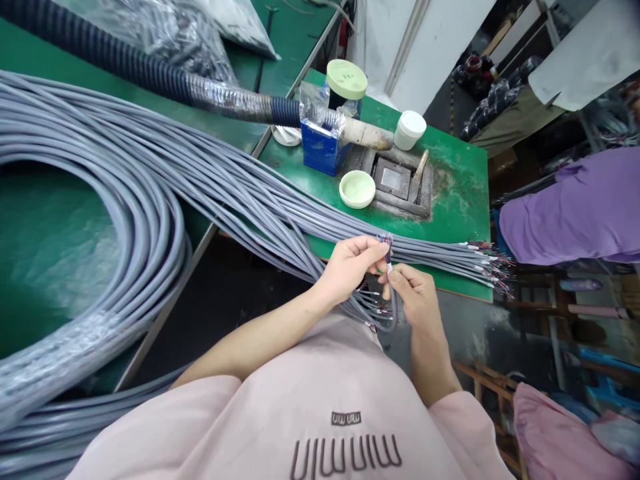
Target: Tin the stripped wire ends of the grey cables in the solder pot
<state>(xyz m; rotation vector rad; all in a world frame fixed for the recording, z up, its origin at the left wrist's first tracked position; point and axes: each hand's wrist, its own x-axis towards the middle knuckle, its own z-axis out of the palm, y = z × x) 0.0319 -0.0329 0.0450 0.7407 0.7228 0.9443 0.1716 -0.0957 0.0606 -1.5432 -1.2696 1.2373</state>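
Note:
In the head view my left hand (356, 263) pinches the thin coloured wires (387, 245) that fan out of the end of a grey cable (393, 308). Just below the wires, my right hand (414, 290) grips that cable near a white band at its stripped end. The cable bends down in a loop beneath my hands. Behind them runs a thick bundle of grey cables (280, 200), whose stripped ends (493, 267) spread at the right edge of the green table. More stripped cable ends (375, 308) hang close to my shirt, partly hidden by my left hand.
A solder pot (393, 179) with a wooden-handled scraper (419, 175) is set in the green table (460, 193). Around it stand a blue box (320, 150), a pale green dish (357, 189), a white tub (410, 129) and a black hose (125, 63). A person in purple (575, 207) is at right.

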